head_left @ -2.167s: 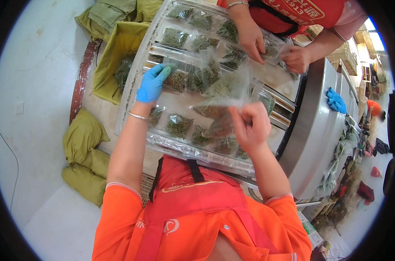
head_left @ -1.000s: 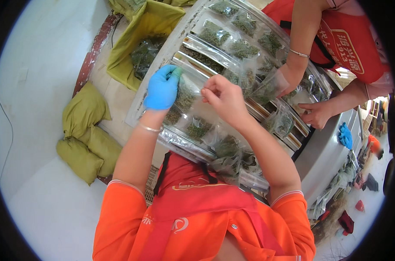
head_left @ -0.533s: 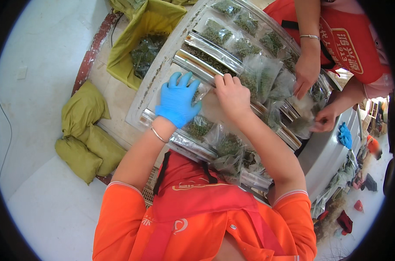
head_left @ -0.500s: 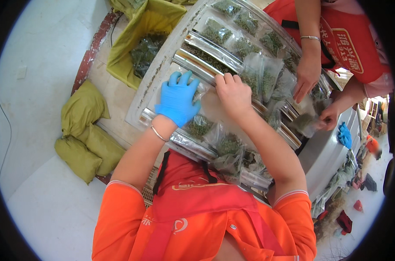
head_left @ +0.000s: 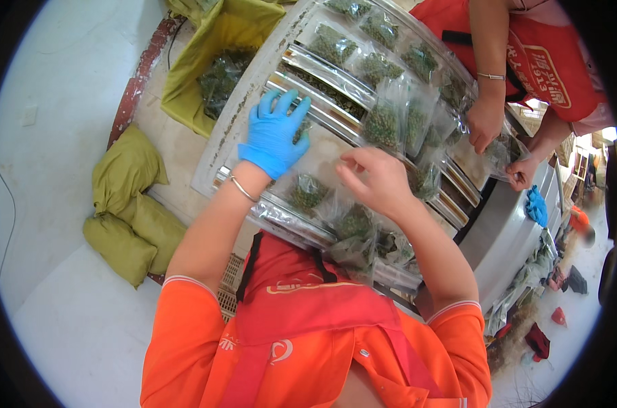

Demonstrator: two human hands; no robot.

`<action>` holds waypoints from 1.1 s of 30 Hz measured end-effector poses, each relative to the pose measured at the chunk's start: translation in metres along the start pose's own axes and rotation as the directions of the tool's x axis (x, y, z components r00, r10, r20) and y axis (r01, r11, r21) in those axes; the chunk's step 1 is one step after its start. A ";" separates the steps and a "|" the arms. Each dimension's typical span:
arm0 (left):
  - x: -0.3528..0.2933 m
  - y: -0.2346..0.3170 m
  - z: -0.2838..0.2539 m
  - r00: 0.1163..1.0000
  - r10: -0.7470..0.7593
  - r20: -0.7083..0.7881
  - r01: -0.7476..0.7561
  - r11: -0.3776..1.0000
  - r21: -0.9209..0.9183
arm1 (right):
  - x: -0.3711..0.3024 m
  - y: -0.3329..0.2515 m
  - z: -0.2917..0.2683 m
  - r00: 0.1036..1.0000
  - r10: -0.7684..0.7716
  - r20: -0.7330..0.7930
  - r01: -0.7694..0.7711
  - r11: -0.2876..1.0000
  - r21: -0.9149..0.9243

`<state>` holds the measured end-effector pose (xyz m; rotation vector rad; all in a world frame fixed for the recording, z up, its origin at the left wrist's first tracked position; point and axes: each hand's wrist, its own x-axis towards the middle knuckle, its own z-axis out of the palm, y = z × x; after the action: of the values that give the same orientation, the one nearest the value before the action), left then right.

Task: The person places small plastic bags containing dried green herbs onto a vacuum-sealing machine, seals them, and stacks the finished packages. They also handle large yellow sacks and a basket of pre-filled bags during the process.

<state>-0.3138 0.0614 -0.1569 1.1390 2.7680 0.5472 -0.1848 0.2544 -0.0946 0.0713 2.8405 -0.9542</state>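
Note:
My left hand (head_left: 276, 132), in a blue glove, lies with fingers spread over the metal bar (head_left: 325, 122) of a grey machine bed, partly covering a clear bag beneath it. To its right hovers my bare right hand (head_left: 380, 180), thumb apart from the loosely bent fingers and nothing seen in them. Below and between the hands is a clear bag of small green pieces (head_left: 307, 193). Another such bag (head_left: 355, 223) sits nearer me, below the right hand. Filled bags (head_left: 384, 124) stand upright beyond that hand.
A co-worker's hands (head_left: 485, 126) handle a filled bag (head_left: 504, 151) at the right of the bed. More filled bags (head_left: 332, 44) lie at the far side. An open yellow sack (head_left: 179, 88) with bags inside and tied sacks (head_left: 132, 170) stand left. A blue glove (head_left: 536, 205) rests at right.
My right hand has come off the metal bar and moved toward me, its thumb now apart. My left hand stays on the bar. The co-worker's hands have shifted with the bag.

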 end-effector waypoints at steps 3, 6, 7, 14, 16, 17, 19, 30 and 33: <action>0.001 -0.002 -0.010 0.998 0.061 0.017 -0.063 0.990 0.127 | -0.024 0.005 -0.008 0.964 0.104 0.244 -0.175 0.940 0.294; 0.002 0.013 -0.025 0.997 0.075 -0.019 -0.076 0.995 -0.057 | -0.036 0.022 0.000 0.886 0.100 0.453 -0.366 0.753 0.548; -0.002 0.018 -0.029 0.995 0.083 -0.048 -0.089 0.986 -0.143 | -0.041 0.024 -0.002 0.904 0.145 0.402 -0.398 0.630 0.667; -0.020 0.076 -0.021 0.913 -0.049 0.405 0.405 -0.018 -0.914 | -0.038 0.026 -0.012 0.908 0.419 0.025 -0.133 0.229 0.964; -0.013 0.071 -0.014 0.901 -0.182 0.395 0.397 -0.024 -0.917 | -0.032 0.014 -0.015 0.894 0.448 -0.022 -0.085 0.217 0.972; -0.010 0.068 -0.013 0.887 -0.253 0.387 0.394 -0.027 -0.919 | -0.032 0.011 -0.018 0.890 0.454 -0.033 -0.101 0.269 0.958; -0.009 0.062 -0.019 0.881 -0.249 0.402 0.440 0.119 -0.890 | -0.032 0.007 -0.022 0.883 0.465 -0.059 -0.133 0.367 0.921; 0.017 0.031 0.000 0.966 0.162 -0.201 -0.170 0.985 -0.021 | -0.008 0.039 0.037 0.932 -0.052 -0.359 -0.014 0.984 -0.178; 0.012 0.020 -0.013 0.823 0.563 0.072 -0.558 0.826 -0.076 | -0.016 0.053 0.029 0.911 -0.219 -0.349 0.059 0.908 -0.416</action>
<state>-0.3123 0.0794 -0.1369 1.9255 2.2920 0.5866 -0.1603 0.2788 -0.1465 0.0080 3.3927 -0.3894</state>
